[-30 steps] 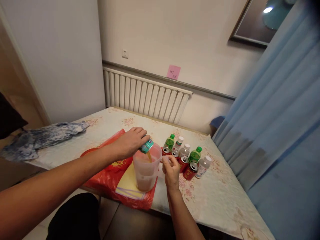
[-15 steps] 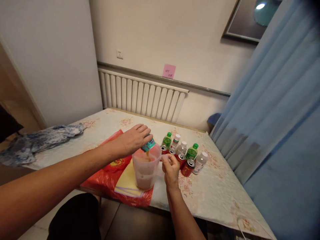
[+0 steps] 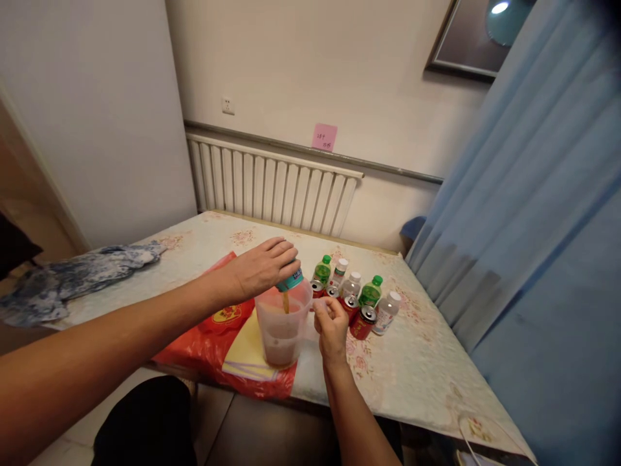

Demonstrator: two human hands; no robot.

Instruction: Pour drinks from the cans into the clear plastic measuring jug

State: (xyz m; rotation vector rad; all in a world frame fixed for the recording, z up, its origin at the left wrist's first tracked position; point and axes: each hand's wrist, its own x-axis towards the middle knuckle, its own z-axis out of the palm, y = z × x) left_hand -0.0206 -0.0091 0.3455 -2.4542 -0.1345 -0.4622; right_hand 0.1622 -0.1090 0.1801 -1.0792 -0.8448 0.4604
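Observation:
My left hand is wrapped over a teal drink can, tipped mouth-down above a translucent pinkish plastic pitcher. A brown stream runs from the can into the pitcher, which holds cloudy brownish liquid in its lower part. On the pitcher's right side, my right hand has its fingers closed round the handle, mostly hidden by them. The pitcher stands upright on a yellow sheet, which lies on a red plastic bag.
Right of the pitcher stand several red cans, green-capped bottles and white-capped bottles, close to my right hand. A patterned cloth lies at the table's left. A radiator and a blue curtain border the flowered tablecloth.
The can has tilted a little further and the brown stream looks thicker. My right hand stays at the pitcher's handle. The view has shifted slightly.

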